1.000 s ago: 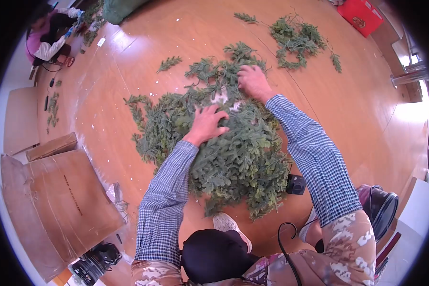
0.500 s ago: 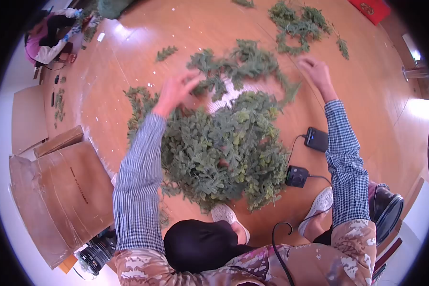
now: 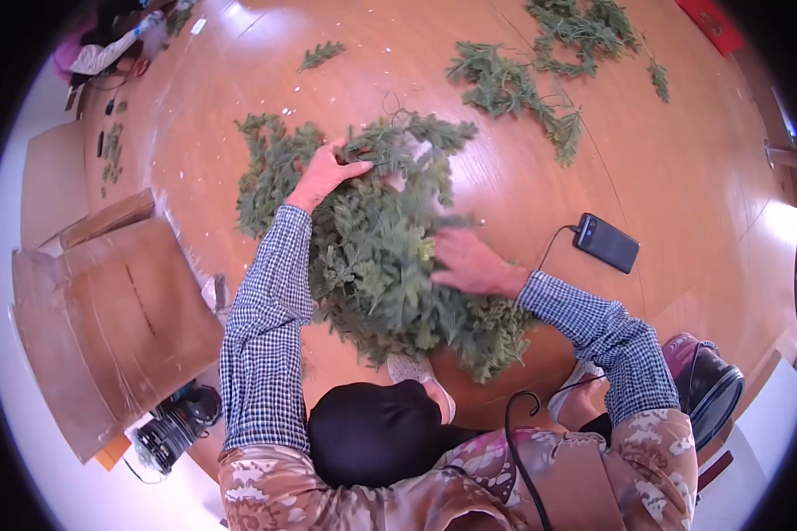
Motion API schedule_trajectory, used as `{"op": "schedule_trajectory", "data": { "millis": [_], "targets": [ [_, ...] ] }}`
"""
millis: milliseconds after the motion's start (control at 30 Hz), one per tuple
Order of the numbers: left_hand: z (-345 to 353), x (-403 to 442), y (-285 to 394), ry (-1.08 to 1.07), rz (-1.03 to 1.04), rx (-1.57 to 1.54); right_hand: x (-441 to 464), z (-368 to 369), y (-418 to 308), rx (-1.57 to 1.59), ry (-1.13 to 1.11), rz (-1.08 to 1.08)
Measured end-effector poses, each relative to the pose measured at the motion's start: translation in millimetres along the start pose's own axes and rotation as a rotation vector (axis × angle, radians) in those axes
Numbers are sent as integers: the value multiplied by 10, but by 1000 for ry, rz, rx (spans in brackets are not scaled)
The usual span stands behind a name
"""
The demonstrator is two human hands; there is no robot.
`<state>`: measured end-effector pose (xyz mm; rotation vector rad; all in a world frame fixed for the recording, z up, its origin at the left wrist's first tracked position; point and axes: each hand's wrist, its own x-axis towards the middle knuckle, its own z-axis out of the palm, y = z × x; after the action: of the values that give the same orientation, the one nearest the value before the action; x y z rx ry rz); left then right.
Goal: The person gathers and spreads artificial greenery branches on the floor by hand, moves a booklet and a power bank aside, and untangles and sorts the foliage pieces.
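A large heap of artificial green leafy garland (image 3: pixel 372 248) lies on the floor in front of my feet. My left hand (image 3: pixel 323 177) is at its far left part, thumb apart and fingers partly sunk in the leaves, closed round a garland strand. Over the right middle of the heap is my right hand (image 3: pixel 474 261), blurred by motion, its fingertips against the foliage; whether they grip anything cannot be made out. A pale patch (image 3: pixel 416 150) shows through the leaves at the far side. Farther off, a separate garland strand (image 3: pixel 505 84) lies on the floor.
A cardboard box (image 3: pixel 124 327) stands at left, with a black-and-silver device (image 3: pixel 173 429) near it. A cabled black power bank (image 3: pixel 607 242) lies right of the heap. More greenery (image 3: pixel 584 35) is at the far right. Another person's sleeve (image 3: pixel 106 57) shows at upper left.
The strand once between my hands now lies apart at the upper right. My right hand has come down and inward onto the heap; my left hand has settled on its far left part.
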<state>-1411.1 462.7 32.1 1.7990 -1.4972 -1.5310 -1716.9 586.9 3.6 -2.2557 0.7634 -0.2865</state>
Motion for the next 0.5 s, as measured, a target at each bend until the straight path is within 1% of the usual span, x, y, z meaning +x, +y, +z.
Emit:
{"op": "schedule_trajectory", "data": {
  "millis": [67,100,200,233,267,333,400,467,500],
  "targets": [
    [-61,-274,93,109,-1,-110,50,-11,-230,-133,-148,-179],
    [-92,-407,156,142,0,-166,65,-151,-292,-281,-162,-220],
    [-147,-684,356,169,14,-230,386,-796,-332,-258,-378,-80],
    [-66,-785,465,252,154,-283,479,-998,-358,-141,-155,-7],
    [-84,-788,473,202,195,-317,577,-1172,-376,-24,71,68],
    [-91,-759,471,86,272,-381,883,-1423,-288,115,352,25],
    [-16,-843,637,85,214,-456,1121,-1557,-139,-73,339,0],
    [12,-903,748,88,212,-514,1283,-1500,75,-64,268,58],
    [38,-973,786,166,191,-556,1356,-1386,184,-55,230,84]
  ]
}}
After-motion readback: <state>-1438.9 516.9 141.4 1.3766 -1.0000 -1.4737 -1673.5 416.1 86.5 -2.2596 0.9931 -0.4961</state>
